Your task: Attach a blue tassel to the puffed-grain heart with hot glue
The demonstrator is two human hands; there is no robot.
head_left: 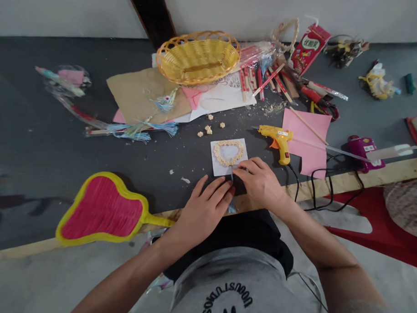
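Note:
A small white card (219, 166) lies near the table's front edge, with a heart outline of cream beads (229, 152) on it. My right hand (260, 182) sits at the card's lower right corner, fingers curled and pinched on something thin. My left hand (204, 211) rests flat beside it, fingers stretched toward that same corner. A bit of light-blue tassel (231, 208) shows between the two hands at the table edge.
A yellow glue gun (278, 139) lies right of the card, its black cord (313, 187) trailing over the edge, on pink paper (306, 141). A red-and-yellow fan (102, 211) lies at left. Behind are a yellow basket (198, 55), loose beads (208, 128), blue tassels (144, 129), sticks and a carton (308, 46).

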